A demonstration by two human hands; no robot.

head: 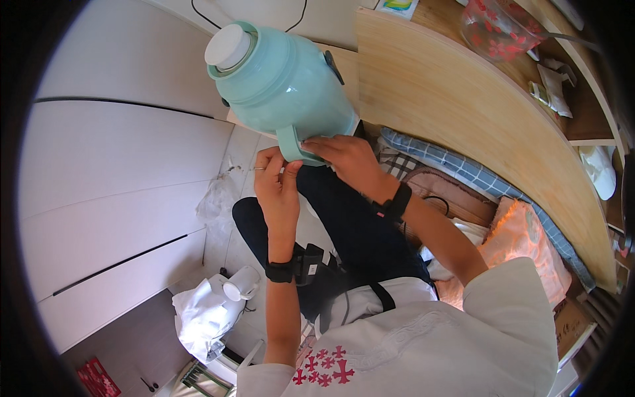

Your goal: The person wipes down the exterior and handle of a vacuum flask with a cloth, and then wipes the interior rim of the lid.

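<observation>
A large pale turquoise vacuum jug [292, 79] with a white stopper [228, 47] stands on a light surface beyond my knees. Its side handle [292, 144] points towards me. My left hand [278, 173] is at the handle's left side, thumb and index finger bent close together near it; whether they pinch anything is too small to tell. My right hand [342, 154] lies with its fingers at the handle's right side, against the lower body of the jug; its fingertips are partly hidden. Both wrists wear black straps.
White cabinet fronts [124, 154] run along the left. At the right is a curved wooden bed headboard [471, 99] with bedding below and a shelf holding a flowered clear bowl [501, 30]. A plastic bag [218, 203] and a white mug [241, 284] are at lower left.
</observation>
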